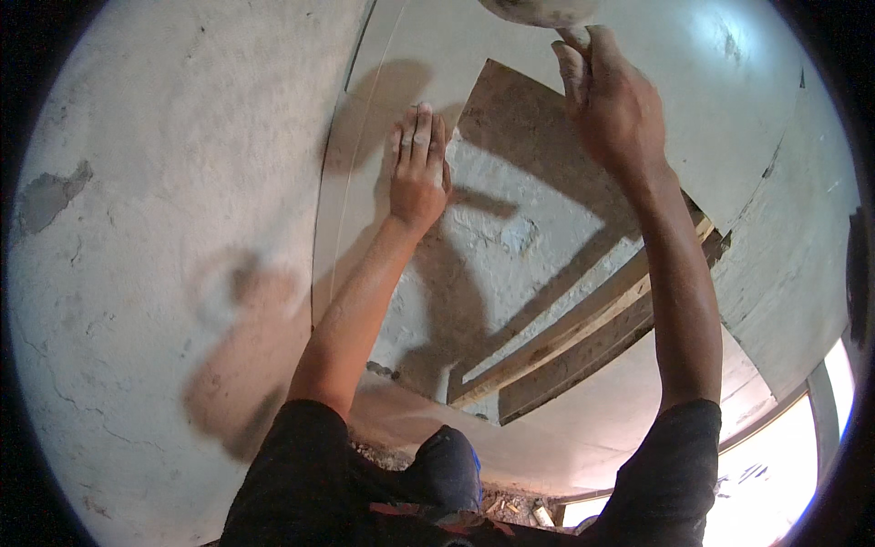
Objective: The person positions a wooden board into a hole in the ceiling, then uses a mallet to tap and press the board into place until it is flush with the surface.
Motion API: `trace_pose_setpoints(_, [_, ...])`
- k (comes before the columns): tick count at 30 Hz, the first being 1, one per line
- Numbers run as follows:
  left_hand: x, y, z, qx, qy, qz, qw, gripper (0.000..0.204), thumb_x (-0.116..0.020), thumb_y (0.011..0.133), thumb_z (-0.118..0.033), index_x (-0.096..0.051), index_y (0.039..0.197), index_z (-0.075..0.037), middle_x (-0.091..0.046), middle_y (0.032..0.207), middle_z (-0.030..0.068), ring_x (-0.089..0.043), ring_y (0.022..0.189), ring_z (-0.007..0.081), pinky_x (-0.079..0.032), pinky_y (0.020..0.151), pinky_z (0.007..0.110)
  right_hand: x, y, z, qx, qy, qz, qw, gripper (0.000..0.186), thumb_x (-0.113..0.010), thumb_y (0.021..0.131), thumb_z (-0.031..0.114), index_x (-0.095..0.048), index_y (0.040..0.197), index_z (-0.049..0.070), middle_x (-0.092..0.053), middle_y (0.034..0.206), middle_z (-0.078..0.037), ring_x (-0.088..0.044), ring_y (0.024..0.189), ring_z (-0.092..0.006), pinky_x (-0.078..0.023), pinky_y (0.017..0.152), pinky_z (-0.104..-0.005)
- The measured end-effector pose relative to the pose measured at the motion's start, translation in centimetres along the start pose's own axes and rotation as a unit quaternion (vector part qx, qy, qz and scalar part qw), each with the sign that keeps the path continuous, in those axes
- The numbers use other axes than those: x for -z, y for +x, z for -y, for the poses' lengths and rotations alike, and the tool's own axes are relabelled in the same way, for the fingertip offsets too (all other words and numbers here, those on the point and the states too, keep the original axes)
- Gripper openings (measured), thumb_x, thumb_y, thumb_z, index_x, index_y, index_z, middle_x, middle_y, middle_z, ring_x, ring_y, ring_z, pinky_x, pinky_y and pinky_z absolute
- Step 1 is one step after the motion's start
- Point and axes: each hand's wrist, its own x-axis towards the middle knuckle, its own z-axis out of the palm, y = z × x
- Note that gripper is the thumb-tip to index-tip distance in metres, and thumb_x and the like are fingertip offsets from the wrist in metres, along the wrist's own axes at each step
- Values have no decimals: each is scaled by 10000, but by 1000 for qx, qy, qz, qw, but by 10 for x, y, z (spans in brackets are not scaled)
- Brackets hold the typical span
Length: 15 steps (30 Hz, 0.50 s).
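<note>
My left hand (419, 173) is raised flat against the pale panel (378, 118), next to the left edge of a large cut-out. Its dusty fingers are stretched upward and hold nothing. My right hand (620, 109) is higher, beyond the opening's upper right side, with its fingers curled. Its fingertips meet a rounded, dust-smeared object (538, 9), which the top edge of the picture cuts off; its kind cannot be told. Through the cut-out shows a rough grey concrete surface (519, 232).
A wooden batten (556, 337) crosses the opening's lower side. To the left is a plastered wall (137, 228) with cracks and a chipped patch (55, 196). Bright light enters through a framed opening (775, 465) at lower right. Shadows of my arms fall across the surfaces.
</note>
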Motion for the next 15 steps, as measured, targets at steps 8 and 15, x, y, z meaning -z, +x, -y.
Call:
trace_pose_setpoints(8, [0,-2,-1,7,6,-9,1000,598,-598,928,-125,-424,1485,4,-405,1549,233,-376,1447,411,-293,1203,538,2,5,4,12,17,-45,999,347,-505,1054,391,-577,1071,52,-687,811,-202,-701,742,-372,-518,623,-487])
trace_pose_setpoints(15, [2,-3,-4,16,3,8,1000,577,-576,961,-168,-417,1481,24,-400,1550,245,-380,1442,422,-293,1201,533,6,9,3,-41,-22,70,996,333,-492,1064,381,-571,1076,59,-674,782,-189,-690,721,-373,-509,618,-498])
